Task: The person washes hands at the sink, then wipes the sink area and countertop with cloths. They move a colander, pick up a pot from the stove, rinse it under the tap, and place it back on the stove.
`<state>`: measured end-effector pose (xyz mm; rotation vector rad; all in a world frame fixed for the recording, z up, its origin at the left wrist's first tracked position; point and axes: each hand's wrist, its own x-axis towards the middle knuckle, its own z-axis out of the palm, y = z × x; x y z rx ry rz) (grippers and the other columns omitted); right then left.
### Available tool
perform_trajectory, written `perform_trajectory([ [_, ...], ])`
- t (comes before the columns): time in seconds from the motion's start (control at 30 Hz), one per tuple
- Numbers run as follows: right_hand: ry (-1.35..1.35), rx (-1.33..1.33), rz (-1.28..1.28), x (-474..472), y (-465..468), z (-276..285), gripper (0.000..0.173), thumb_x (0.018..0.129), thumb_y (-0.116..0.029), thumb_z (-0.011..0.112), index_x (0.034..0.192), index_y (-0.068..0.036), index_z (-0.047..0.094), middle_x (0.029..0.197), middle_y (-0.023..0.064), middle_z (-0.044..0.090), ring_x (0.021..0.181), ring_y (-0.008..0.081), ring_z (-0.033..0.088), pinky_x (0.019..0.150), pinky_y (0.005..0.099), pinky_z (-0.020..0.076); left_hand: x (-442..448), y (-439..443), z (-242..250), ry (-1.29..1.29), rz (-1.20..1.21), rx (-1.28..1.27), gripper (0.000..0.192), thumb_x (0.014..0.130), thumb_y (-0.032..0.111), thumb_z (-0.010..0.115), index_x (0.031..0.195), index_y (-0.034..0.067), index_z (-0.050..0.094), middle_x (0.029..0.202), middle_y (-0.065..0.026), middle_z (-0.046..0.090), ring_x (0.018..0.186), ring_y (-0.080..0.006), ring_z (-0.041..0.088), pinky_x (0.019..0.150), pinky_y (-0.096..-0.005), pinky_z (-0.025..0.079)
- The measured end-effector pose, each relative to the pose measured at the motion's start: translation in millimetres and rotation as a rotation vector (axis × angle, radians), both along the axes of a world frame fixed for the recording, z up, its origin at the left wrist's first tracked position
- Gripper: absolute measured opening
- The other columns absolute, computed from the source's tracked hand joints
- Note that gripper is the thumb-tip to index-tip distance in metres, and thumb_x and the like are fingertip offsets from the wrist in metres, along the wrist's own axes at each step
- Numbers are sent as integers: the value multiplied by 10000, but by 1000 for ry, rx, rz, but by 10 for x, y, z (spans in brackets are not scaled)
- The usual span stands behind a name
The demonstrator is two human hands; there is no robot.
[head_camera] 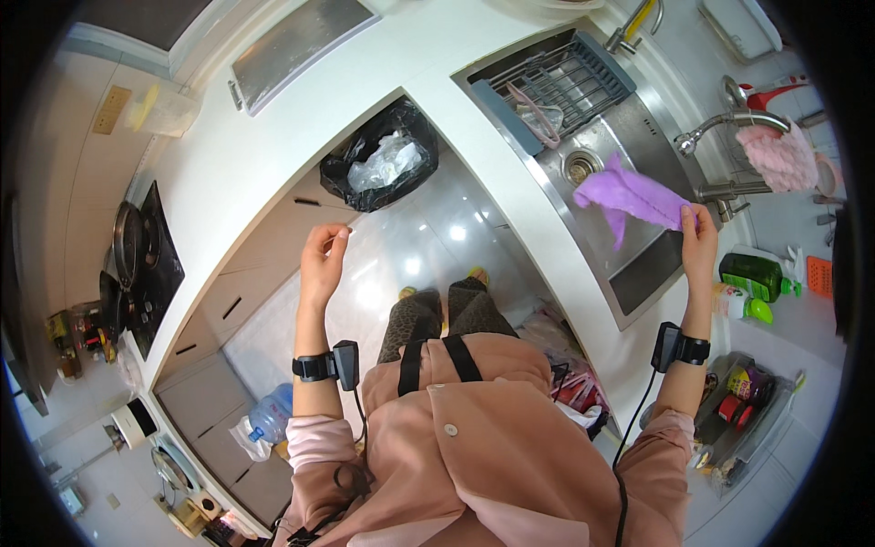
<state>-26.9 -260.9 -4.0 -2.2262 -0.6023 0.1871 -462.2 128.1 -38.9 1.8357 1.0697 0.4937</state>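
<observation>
My right hand (698, 239) pinches one end of a purple cloth (636, 195) between thumb and fingers. The cloth hangs over the stainless steel sink (656, 137), to the right of the drain (581, 166) in the picture. A grey dish rack (554, 82) spans the far part of the sink and holds a pink-rimmed item. My left hand (324, 260) is raised over the floor at the left, its fingers curled, nearest to the cabinet fronts. A small dark spot shows at its fingertips; whether it holds something cannot be told.
A bin with a black bag (427, 137) stands by the inner counter corner. A faucet (738, 119) with a pink cloth (779, 154) arches beside the sink. Green bottles (752, 277) stand near my right forearm. A stove (154, 267) and a water jug (272, 412) are at left.
</observation>
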Motion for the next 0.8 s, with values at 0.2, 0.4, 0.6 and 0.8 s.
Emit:
perform_trajectory([
  [0.2,-30,137,-141,-226,-126,-32,208,953,-226,530,973,-28,594,803,-39,539,724,40,442,646,192,373,139,89,-115,18,-71,-63,171,907,157,575,967,6,627,958,-87,609,886,-165,597,826,-292,471],
  [0.4,-128,-61,-129,-361,-273,-105,237,950,-229,530,1017,-8,584,837,9,566,771,78,491,693,217,408,187,190,-231,117,-229,-92,184,927,171,554,1008,17,613,962,-41,633,901,-106,576,810,-255,454],
  [0.6,-198,-222,-138,-647,-305,-193,273,946,-261,529,1021,-7,594,809,23,591,748,102,512,689,233,419,-97,463,-352,114,-297,-137,159,909,143,560,975,15,626,966,-84,613,903,-182,591,843,-291,463],
  [0.8,-231,-226,-414,-833,-175,7,362,951,-360,496,946,-9,585,731,32,551,681,119,473,636,270,407,-520,693,-402,161,-384,-166,171,924,160,548,1003,23,613,960,-49,621,904,-135,585,834,-272,455],
])
